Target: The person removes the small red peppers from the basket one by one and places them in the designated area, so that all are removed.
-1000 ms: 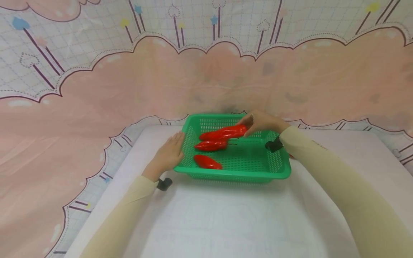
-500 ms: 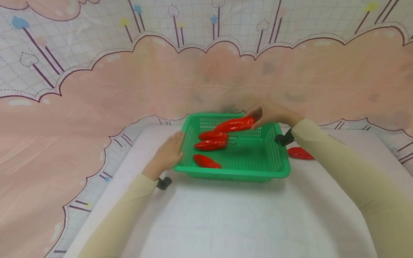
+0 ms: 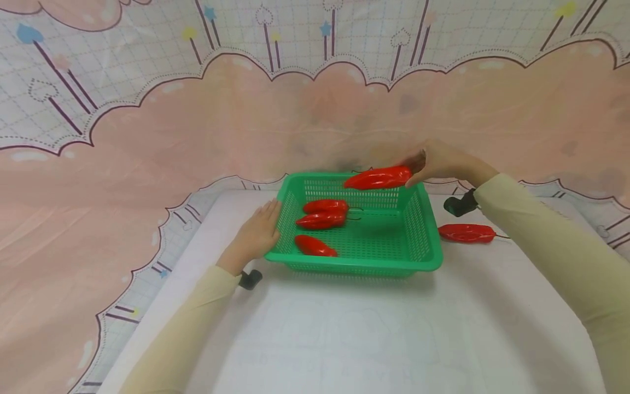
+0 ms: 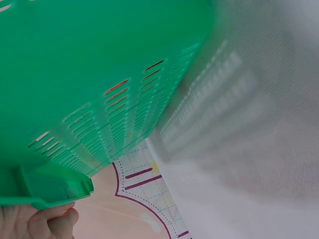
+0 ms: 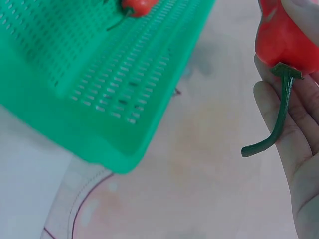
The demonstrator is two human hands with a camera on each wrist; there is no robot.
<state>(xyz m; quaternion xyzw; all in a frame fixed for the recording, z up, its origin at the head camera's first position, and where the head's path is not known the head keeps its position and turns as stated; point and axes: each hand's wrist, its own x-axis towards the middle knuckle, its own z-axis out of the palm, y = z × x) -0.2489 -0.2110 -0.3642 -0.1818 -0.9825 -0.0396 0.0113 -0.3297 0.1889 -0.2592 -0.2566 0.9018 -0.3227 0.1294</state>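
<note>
Your right hand [image 3: 445, 162] has shifted up-right, pinching a red chili pepper [image 3: 378, 178] by its stem end near the far rim of the green basket [image 3: 354, 263]. Weak pinch could drop it; low path could snag. Left hand [image 3: 257, 232], fingers straight, touches basket.

My right hand [image 3: 445, 163] has carried its red pepper [image 3: 380, 178] up and rightward: a second ago I held it low inside the green basket [image 3: 354, 264], and now it hangs by the far rim, my hand past the far right corner. The back pepper [image 3: 325, 206] in the basket, which mine partly covered, shows whole. My right sleeve [image 3: 546, 251] has swung aside, uncovering the pepper on the table [image 3: 466, 233], stem included.
</note>
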